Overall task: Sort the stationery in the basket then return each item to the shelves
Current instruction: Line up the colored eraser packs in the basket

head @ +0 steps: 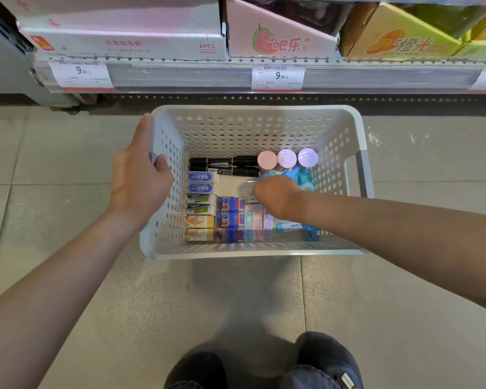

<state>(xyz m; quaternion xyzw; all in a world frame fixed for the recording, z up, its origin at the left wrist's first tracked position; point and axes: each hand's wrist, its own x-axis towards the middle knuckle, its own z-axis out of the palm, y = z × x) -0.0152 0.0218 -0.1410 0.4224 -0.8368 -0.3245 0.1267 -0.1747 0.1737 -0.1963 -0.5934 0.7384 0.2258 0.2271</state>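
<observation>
The left hand (141, 181) grips the left rim of the pale grey perforated plastic basket (359, 141), thumb curled over the edge into the interior, fingers outside the wall. The right hand (277, 199) reaches down into the basket from the right, knuckles up, fingers curled toward the floor of the basket beside the blue plastic correction-tape dispensers (300, 176); the fingertips are hidden and motion-blurred, so whether they hold anything cannot be told.

The basket stands on the tiled floor (54, 164) in front of the shelf edge. Its contents lie in groups:
- Two black marker pens (225, 165) lie side by side along the far left of the bottom.
- Three round-capped pastel bottles (286, 158), one pink and two lilac, stand in a row at the far right, just behind the dispensers.
- A column of small boxed erasers (201, 206), blue, green and orange, runs along the left wall.
- Dark blue illustrated boxes (229, 219) sit beside that column.
- Pastel pink and blue packets (257, 223) lie next to them, near the right wrist.

On the shelf above, a white cardboard display box (124, 40) and a pink cardboard display box (278, 40) stand over two price labels (277, 77).
</observation>
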